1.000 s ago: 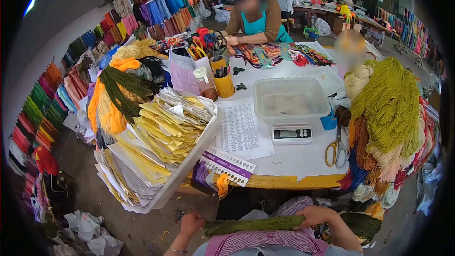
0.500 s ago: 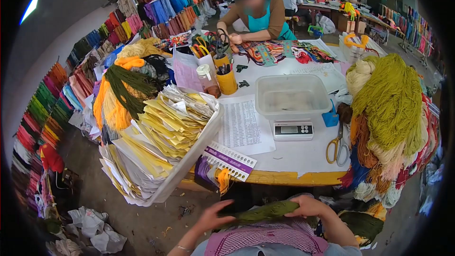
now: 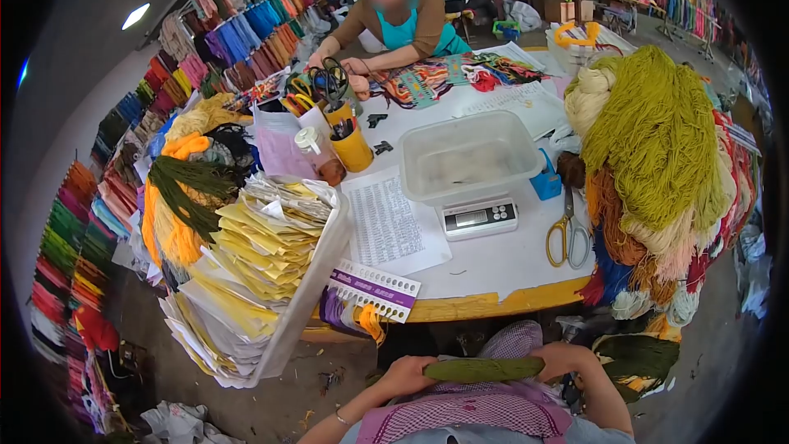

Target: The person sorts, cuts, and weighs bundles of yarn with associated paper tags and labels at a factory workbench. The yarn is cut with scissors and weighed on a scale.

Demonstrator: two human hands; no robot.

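Observation:
A dark green skein of yarn (image 3: 483, 370) stretches sideways over my lap, low in the head view. Its left end is in my left hand (image 3: 408, 376), with the fingers wrapped round it. At the other end, my right hand (image 3: 561, 359) is closed on the same skein. Between the two hands the strands lie together in a smooth, slightly twisted bundle. Below it is a pink checked apron (image 3: 464, 418). More dark green yarn (image 3: 637, 362) hangs to the right of my right hand, below the table edge.
On the table stand a digital scale (image 3: 478, 218) under a clear plastic tub (image 3: 403, 173), scissors (image 3: 569, 234), and a thread card (image 3: 382, 288). A bin (image 3: 341, 226) of yellow and white envelopes is left; piled olive yarn (image 3: 653, 140) is right. A co-worker (image 3: 411, 20) sits opposite.
My left hand was spread open beside the skein and is now closed round its left end. The skein is straighter and tighter. The view has shifted, moving the table leftward in frame.

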